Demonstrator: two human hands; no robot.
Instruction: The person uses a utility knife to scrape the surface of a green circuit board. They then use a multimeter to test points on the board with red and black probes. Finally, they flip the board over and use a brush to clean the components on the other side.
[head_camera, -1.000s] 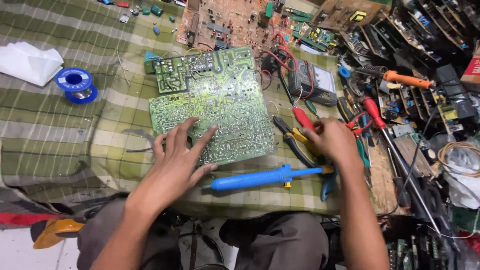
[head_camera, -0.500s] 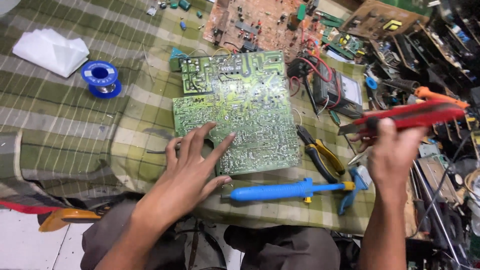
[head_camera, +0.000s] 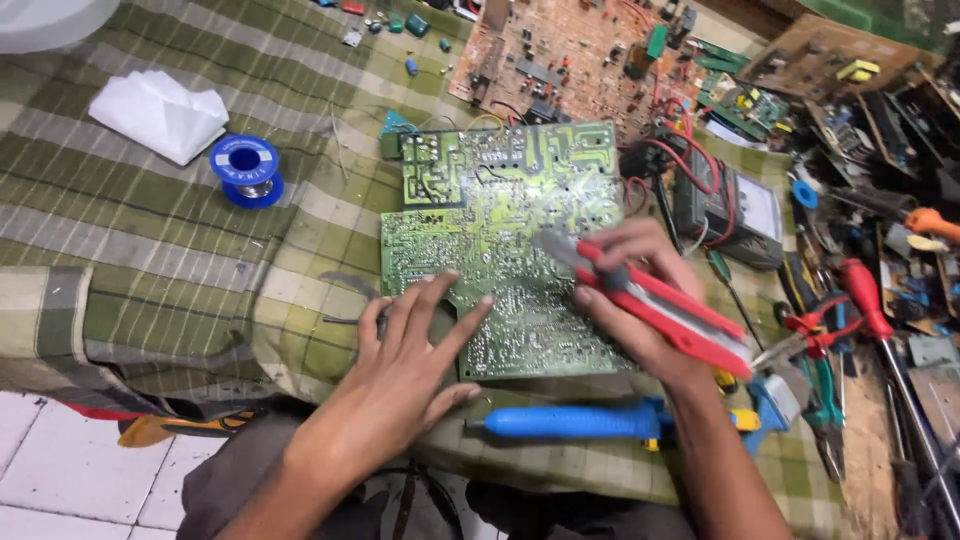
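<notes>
A green circuit board (head_camera: 500, 230) lies solder side up on a green checked cloth (head_camera: 150, 230). My left hand (head_camera: 410, 365) rests flat on the board's near left corner, fingers spread. My right hand (head_camera: 640, 310) grips a red and grey utility knife (head_camera: 660, 300), its blade tip touching the board near the middle right. A blue-handled soldering iron (head_camera: 570, 422) lies on the cloth just below the board, between my two forearms.
A blue solder spool (head_camera: 245, 168) and white tissue (head_camera: 160, 115) lie at the left. A brown circuit board (head_camera: 570, 50) and a multimeter (head_camera: 735, 210) sit behind. Pliers, screwdrivers (head_camera: 865, 300) and scattered parts crowd the right side. White floor tiles (head_camera: 60, 470) show at bottom left.
My right hand picked up the red knife from the tool pile at the right and brought it down onto the board. My left hand stayed on the board.
</notes>
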